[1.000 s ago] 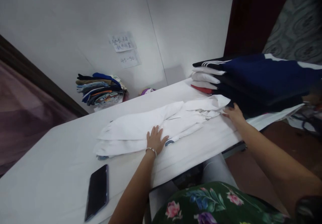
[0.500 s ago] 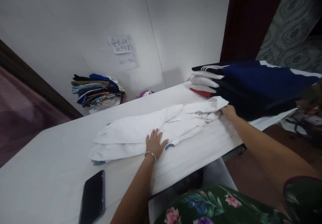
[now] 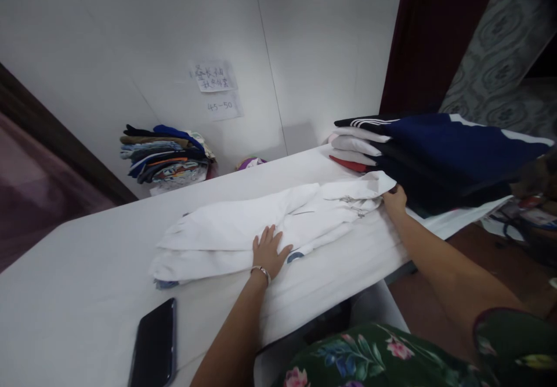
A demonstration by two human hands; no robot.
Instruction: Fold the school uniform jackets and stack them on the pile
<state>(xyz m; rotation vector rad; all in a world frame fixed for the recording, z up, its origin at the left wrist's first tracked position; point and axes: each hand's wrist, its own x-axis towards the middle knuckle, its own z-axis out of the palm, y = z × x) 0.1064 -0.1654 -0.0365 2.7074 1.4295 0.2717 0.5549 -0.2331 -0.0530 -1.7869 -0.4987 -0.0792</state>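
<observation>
A white garment (image 3: 226, 221), folded into a long strip, lies across the table in front of me. Some blue-grey cloth peeks out under its left end, and a dark round mark shows at its near edge. My left hand (image 3: 268, 252), with a bracelet at the wrist, rests flat on the garment's middle, fingers spread. At the garment's right end, my right hand (image 3: 394, 199) has its fingers closed on the fabric edge. Small metal-looking fittings show on the cloth just left of that hand.
A black phone (image 3: 153, 343) lies on the white table (image 3: 87, 271) at the near left. Folded dark and white clothes (image 3: 452, 149) are piled at the right. Another clothes stack (image 3: 167, 154) stands beyond the far edge, below a handwritten paper (image 3: 214, 76) on the wall.
My view has shifted slightly. Both hands keep their places on the white garment, and its right end has barely moved.
</observation>
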